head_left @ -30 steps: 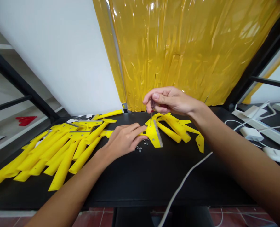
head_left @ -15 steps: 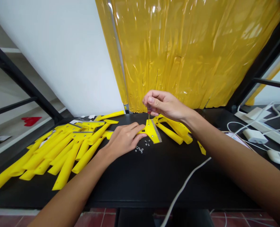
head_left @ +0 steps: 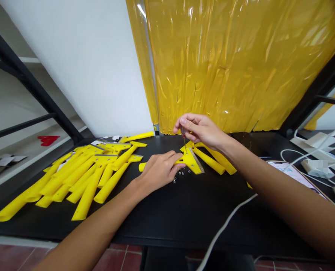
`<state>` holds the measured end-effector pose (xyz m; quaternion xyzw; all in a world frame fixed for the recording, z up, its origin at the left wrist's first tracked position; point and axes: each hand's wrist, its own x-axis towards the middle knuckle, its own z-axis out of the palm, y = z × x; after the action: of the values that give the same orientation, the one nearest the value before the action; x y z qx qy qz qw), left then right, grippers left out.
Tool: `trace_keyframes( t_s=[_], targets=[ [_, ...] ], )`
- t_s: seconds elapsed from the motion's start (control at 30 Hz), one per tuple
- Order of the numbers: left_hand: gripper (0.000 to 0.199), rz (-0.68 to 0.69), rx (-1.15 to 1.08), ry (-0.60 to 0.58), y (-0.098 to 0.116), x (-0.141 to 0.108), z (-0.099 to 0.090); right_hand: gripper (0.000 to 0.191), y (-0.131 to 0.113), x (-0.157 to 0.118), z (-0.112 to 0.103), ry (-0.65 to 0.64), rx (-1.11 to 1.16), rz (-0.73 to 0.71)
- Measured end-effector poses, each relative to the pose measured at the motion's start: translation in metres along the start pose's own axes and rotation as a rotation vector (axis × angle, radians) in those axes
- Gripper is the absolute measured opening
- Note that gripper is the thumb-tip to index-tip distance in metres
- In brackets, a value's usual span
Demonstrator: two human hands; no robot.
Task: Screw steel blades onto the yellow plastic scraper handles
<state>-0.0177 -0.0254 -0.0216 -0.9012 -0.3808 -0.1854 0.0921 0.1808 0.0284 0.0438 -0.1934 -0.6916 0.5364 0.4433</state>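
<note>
My left hand (head_left: pixel 161 168) is closed round the handle of a yellow scraper (head_left: pixel 190 161) with a metal blade along its wide end. In my right hand (head_left: pixel 197 128) is a small screwdriver (head_left: pixel 183 132), pinched by its clear reddish handle and held upright. Its shaft points down onto the scraper head, at the far screw position. A screw shows on the near side of the head. Small nuts and screws (head_left: pixel 181 173) lie on the black table just in front of the scraper. More yellow scraper parts (head_left: pixel 212 160) lie behind my right wrist.
A pile of yellow scrapers (head_left: pixel 82 171) covers the left of the black table (head_left: pixel 167 218). On the right are a phone (head_left: pixel 294 177), white chargers and cables. A white cable (head_left: pixel 229 222) crosses the front edge. A yellow plastic curtain (head_left: pixel 226 67) hangs behind.
The view has shifted, so the scene sits slightly further right. The screwdriver stays on the scraper head, its shaft now leaning a little. Both hands keep their hold.
</note>
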Motion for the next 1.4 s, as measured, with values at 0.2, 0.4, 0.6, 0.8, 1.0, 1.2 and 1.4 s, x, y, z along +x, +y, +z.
trace_keyframes(
  t_s=[0.2,0.4,0.6,0.8,1.0,1.2,1.4],
  targets=[
    [0.035,-0.009,-0.001,0.016,0.000,0.000,-0.002,0.028,0.004,0.001,-0.001,0.090,0.037,-0.017],
    [0.033,0.011,-0.002,0.016,0.001,0.000,-0.001,0.034,0.005,0.001,-0.001,0.044,0.042,0.008],
    [0.035,0.002,0.026,0.017,-0.003,0.001,-0.002,0.036,0.010,0.002,0.003,0.122,0.018,-0.064],
    [0.034,-0.018,0.082,0.054,-0.014,0.003,-0.010,0.040,0.005,0.002,0.005,0.166,-0.022,-0.082],
    [0.034,0.042,0.090,0.051,-0.017,0.002,-0.009,0.036,0.007,0.002,0.008,0.207,0.015,-0.100],
    [0.042,0.057,0.053,0.013,-0.014,0.001,-0.010,0.035,0.009,0.001,0.009,0.161,0.019,-0.053],
    [0.043,0.049,0.031,-0.012,-0.011,0.001,-0.007,0.033,0.013,0.002,0.013,0.192,0.009,-0.098]
  ],
)
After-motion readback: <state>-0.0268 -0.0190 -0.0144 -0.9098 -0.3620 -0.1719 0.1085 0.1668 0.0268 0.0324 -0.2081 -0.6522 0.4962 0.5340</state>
